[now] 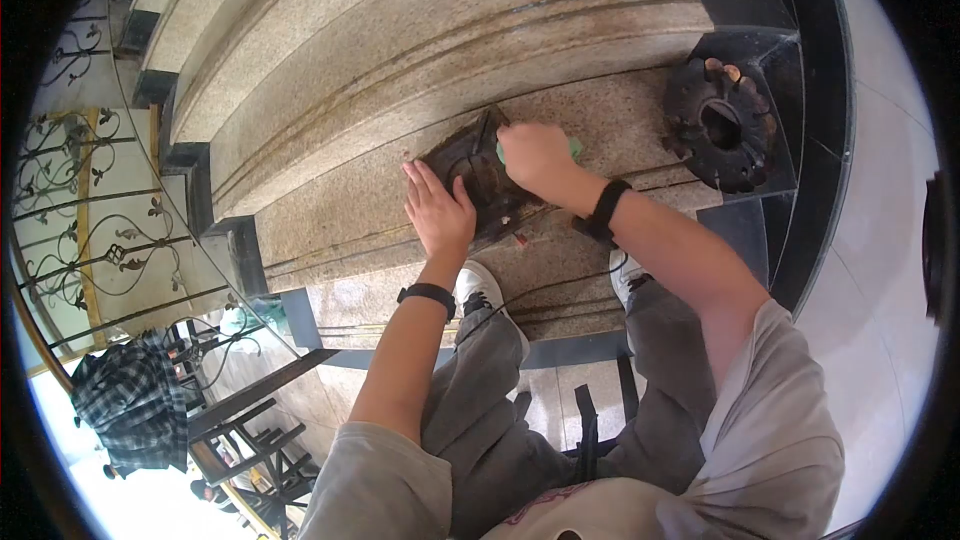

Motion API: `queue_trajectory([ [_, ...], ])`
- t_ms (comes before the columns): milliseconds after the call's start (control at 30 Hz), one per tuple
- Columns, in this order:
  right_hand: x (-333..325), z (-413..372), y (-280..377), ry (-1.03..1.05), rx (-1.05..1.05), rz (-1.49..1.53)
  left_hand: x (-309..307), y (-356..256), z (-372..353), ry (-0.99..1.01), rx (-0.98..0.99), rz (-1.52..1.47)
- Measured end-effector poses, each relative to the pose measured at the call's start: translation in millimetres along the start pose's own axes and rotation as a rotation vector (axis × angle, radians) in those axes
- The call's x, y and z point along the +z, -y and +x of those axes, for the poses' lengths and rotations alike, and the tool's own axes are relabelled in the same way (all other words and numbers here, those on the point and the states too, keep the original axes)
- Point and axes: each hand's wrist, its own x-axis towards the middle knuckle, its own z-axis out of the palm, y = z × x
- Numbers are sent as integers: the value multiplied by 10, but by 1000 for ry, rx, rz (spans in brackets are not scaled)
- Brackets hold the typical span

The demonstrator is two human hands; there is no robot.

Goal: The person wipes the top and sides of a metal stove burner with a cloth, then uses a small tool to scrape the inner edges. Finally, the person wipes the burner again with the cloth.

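A dark, roughly square piece [470, 165] with raised parts lies on a speckled stone step [340, 202]. My left hand [440, 212] rests on its left edge, fingers stretched out and slightly apart. At its upper right, my right hand [537, 156] is closed around a green cloth-like item [574, 147], of which only small bits show beside the fingers. The right hand is close against the dark piece; the exact contact is hidden. A small reddish bit [520, 239] lies just below the piece.
A dark, flower-shaped metal part [720, 125] with a central hole stands on the step at the right. Curved stone stairs rise above. Wrought-iron railing [115, 255] is at the left, with a checked garment [130, 400] below it. My shoes [480, 290] are just below the piece.
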Motion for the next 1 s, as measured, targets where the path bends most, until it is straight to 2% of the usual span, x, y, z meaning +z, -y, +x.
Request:
queue_trajectory([
  [133,6,268,-85,34,56,29,-4,-18,4,12,-5,11],
  [233,113,420,-209,-40,69,71,2,-16,12,23,-19,44],
  [333,54,368,-265,-22,92,154,7,-8,8,13,-15,33],
  [433,-56,116,-202,25,12,162,2,1,1,16,-15,23],
  [500,-81,-67,-128,85,-26,149,-3,3,8,28,-14,-8],
  [533,-247,-128,-54,306,27,121,5,13,5,29,-18,-9],
  [567,-217,-211,-31,309,26,120,8,16,4,18,-7,-2],
  [633,-173,-338,-20,198,-13,77,11,13,3,7,-3,2],
  [867,-154,-174,28,165,-37,-2,8,2,30,4,-10,-2],
  [1000,-7,106,-36,53,-9,42,-2,-6,34,10,-29,20],
])
